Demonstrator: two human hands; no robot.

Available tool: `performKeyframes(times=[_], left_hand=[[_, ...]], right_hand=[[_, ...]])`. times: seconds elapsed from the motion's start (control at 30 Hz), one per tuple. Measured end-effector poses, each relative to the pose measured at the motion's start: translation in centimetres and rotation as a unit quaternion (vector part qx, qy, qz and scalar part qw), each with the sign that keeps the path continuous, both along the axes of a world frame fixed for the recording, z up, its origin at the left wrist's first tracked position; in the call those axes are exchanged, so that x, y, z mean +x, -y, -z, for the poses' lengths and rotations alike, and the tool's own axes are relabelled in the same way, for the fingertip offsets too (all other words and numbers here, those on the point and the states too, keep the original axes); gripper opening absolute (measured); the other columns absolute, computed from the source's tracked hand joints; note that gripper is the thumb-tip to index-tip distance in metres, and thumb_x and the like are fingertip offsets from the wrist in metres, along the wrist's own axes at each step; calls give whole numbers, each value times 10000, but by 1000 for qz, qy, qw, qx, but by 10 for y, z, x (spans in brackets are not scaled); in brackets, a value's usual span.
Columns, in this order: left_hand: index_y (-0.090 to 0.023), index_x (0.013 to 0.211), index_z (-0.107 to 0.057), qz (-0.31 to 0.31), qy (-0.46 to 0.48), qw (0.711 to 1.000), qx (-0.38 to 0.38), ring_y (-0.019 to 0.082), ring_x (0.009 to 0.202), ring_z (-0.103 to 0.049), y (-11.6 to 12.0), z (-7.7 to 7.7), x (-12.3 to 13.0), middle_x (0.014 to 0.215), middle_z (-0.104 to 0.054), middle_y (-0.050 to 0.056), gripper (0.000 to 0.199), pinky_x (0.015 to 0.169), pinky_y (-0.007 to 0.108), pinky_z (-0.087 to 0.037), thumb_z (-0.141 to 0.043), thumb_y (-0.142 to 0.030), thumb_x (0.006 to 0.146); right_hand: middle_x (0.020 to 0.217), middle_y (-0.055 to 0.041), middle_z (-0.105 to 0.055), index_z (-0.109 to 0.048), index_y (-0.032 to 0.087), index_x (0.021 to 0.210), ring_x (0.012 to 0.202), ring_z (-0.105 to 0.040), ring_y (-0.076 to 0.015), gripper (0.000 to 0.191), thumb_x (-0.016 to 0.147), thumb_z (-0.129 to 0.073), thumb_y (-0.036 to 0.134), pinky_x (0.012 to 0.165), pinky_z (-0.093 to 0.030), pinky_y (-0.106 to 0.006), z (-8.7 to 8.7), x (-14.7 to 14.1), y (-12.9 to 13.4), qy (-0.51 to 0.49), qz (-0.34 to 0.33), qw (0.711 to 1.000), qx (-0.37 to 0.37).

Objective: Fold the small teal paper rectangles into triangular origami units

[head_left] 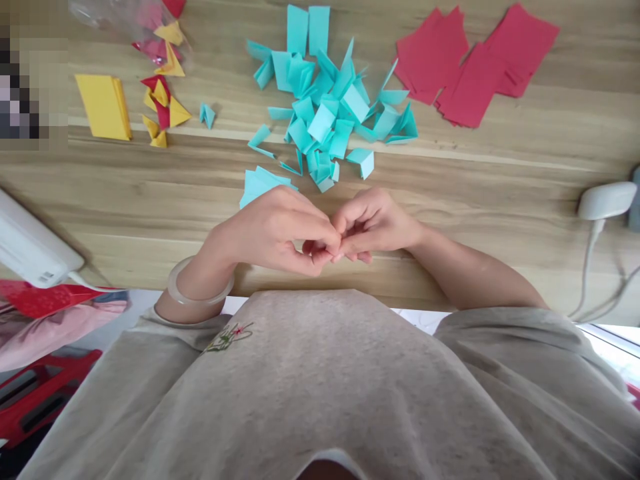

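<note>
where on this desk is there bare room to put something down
Bare wood lies between the yellow paper stack and the teal folded pieces, and right of the right hand toward the white plug. The middle is crowded with teal pieces; the red sheets fill the far right.

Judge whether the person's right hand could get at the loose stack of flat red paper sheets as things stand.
Probably yes: the right hand is pinched against the left hand, but only bare wooden table lies between it and the red paper sheets.
</note>
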State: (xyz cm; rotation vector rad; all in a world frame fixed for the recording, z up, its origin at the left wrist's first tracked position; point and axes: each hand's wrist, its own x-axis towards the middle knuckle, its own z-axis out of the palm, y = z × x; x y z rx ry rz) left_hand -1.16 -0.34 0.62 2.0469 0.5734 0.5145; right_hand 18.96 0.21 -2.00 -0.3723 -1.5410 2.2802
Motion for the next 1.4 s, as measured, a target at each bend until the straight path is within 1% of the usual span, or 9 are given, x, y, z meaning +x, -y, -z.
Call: performKeyframes(times=[0.13, 0.27, 0.37, 0.53, 0.77, 1.0, 1.2, 1.3, 1.4], left_hand=[[-284, 694, -646, 9, -20, 999, -42, 87, 462, -472, 0, 0, 2, 539, -616, -44, 132, 481, 262, -369, -593, -320, 809], [-296, 695, -639, -8, 9, 998, -62, 92, 457, -480, 0, 0, 3, 530, -603, -51, 152, 478, 267, -373, -592, -361, 824], [-303, 703, -636, -9, 5, 998, -68, 94, 452, -480, 1, -1, 2, 522, -594, -55, 152, 474, 270, -378, -594, -386, 822], [-293, 676, -641, 2, -25, 999, -31, 93, 444, -455, 1, -2, 4, 489, -578, -53, 131, 471, 267, -364, -604, -332, 796], [-254, 677, -622, -31, 1, 997, 78, 65, 415, -417, 6, -4, 6, 443, -501, -88, 173, 471, 229, -324, -505, -173, 776], [-240, 687, -548, -34, 14, 986, 163, 61, 408, -328, 7, -3, 8, 445, -429, -101, 188, 467, 221, -278, -435, -123, 780], [-234, 692, -504, -42, -9, 982, 186, 67, 384, -328, 8, -1, 10, 431, -383, -104, 178, 459, 229, -267, -393, -114, 763], [-228, 689, -484, -52, 14, 983, 178, 69, 388, -368, 9, 0, 11, 436, -398, -99, 160, 452, 223, -273, -396, -110, 750], [-223, 671, -475, -58, 1, 986, 159, 70, 391, -388, 9, 2, 10, 435, -421, -91, 122, 451, 228, -284, -454, -127, 743]], right_hand=[[512, 80, -524, -618, 83, 810, 404, -469, 14, 213, 830, -664, 290, 380, -375, -62, -1, 0, 0, 6, -20, 1000, -11], [512, 77, -543, -611, 83, 795, 394, -484, 10, 225, 806, -690, 293, 367, -376, -63, 1, 0, 0, 5, -15, 999, -30], [515, 74, -549, -609, 84, 793, 394, -489, 11, 241, 801, -694, 309, 364, -376, -60, 1, 0, 1, 0, -16, 999, -37], [527, 72, -554, -614, 80, 815, 391, -480, 15, 232, 809, -686, 300, 361, -363, -59, 1, 0, 1, 3, -31, 998, -49], [523, 79, -549, -605, 83, 815, 391, -478, 18, 202, 821, -672, 273, 365, -356, -49, 1, 0, 0, -5, -47, 995, -83], [520, 75, -556, -605, 84, 808, 378, -477, 13, 238, 811, -680, 310, 356, -361, -57, 1, 0, -1, 6, -59, 994, -92], [513, 77, -549, -589, 86, 785, 382, -472, 14, 226, 808, -690, 288, 350, -350, -53, 0, 1, -2, 4, -52, 992, -115], [521, 80, -547, -585, 91, 801, 382, -470, 17, 228, 807, -687, 295, 360, -359, -48, -1, 1, -3, 5, -46, 994, -103], [544, 82, -546, -572, 103, 805, 400, -480, 17, 211, 814, -676, 286, 384, -376, -48, -1, 1, -3, -7, -39, 994, -102]])
